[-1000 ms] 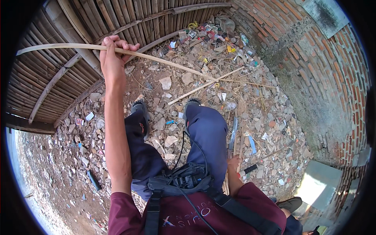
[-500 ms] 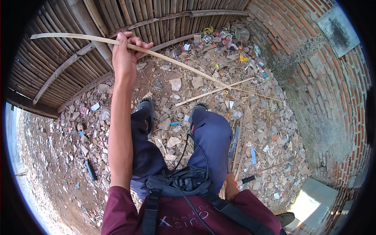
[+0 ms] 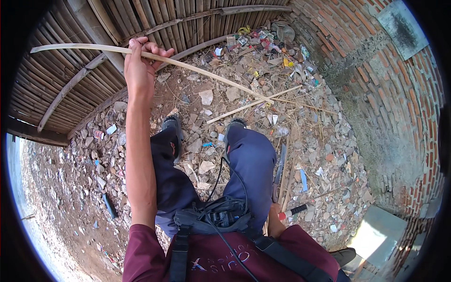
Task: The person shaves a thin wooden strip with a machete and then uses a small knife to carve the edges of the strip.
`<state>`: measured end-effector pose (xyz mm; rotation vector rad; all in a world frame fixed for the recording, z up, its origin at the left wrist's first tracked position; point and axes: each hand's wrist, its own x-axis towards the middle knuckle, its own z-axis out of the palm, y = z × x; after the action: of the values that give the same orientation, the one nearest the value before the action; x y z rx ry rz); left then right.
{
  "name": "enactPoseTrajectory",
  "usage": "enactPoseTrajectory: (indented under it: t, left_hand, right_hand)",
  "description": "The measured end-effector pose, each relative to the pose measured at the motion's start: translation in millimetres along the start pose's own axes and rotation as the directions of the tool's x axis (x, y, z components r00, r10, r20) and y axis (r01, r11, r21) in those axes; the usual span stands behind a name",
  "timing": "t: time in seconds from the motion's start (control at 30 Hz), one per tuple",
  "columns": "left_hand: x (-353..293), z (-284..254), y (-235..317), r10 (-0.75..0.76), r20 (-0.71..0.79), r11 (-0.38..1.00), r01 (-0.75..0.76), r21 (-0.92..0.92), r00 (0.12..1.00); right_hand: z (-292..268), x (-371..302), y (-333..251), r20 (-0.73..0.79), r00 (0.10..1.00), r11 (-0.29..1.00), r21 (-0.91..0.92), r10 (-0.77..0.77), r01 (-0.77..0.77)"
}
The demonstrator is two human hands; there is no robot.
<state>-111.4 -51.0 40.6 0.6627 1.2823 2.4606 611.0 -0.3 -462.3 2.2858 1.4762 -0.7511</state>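
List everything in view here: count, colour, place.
strip: 1, pale, upper left to centre
second strip: 1, pale, ground, centre
thin stick: 1, tan, ground, centre
blade: 1, grey, right of centre
slats: 2+, brown, beside blade
tool handle: 1, black-red, near right hand
long scrap: 1, blue, right of slats
tube: 1, dark, ground, left
rubble and litter: uncountable, mixed, ground
cane wall: 1, brown, upper left
brick wall: 1, orange, right
panels: 2, grey, right
cable: 1, black, centre
pouch: 1, black, waist
shirt: 1, maroon, bottom
trousers: 1, navy, centre
shoes: 2, dark, centre
left hand: 1, bare, holding strip
right hand: 1, bare, lower centre
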Motion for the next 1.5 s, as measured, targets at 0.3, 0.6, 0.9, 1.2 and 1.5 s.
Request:
enactPoseTrajectory:
  t: [0.3,0.6,0.9,1.2,1.5]
  left_hand:
    - [-4,-8,8,0.015,-0.015,1.0,-0.015,0.018,1.0]
    - [0,-2,1,-0.034,-0.022,0.999,0.034,-0.027,0.999]
    - [1,-11,1,-0.016,-0.007,1.0,0.015,-0.012,1.0]
    - [-4,0,1,-0.03,-0.008,1.0,0.03,-0.004,1.0]
    - [-1,-6,0,-0.044,-0.027,0.999,0.045,0.025,0.999]
  right_hand:
    - [-8,-16,-31,-0.183,0.983,0.994,0.102,-0.031,0.051]
    - [20,46,-34,-0.182,0.93,0.948,-0.096,-0.318,0.305]
    - [5,24,-70,-0.13,0.936,0.941,-0.142,-0.326,0.307]
    - [4,30,-78,-0.113,0.938,0.939,-0.148,-0.328,0.311]
    - [2,40,-92,-0.095,0.931,0.927,-0.173,-0.353,0.334]
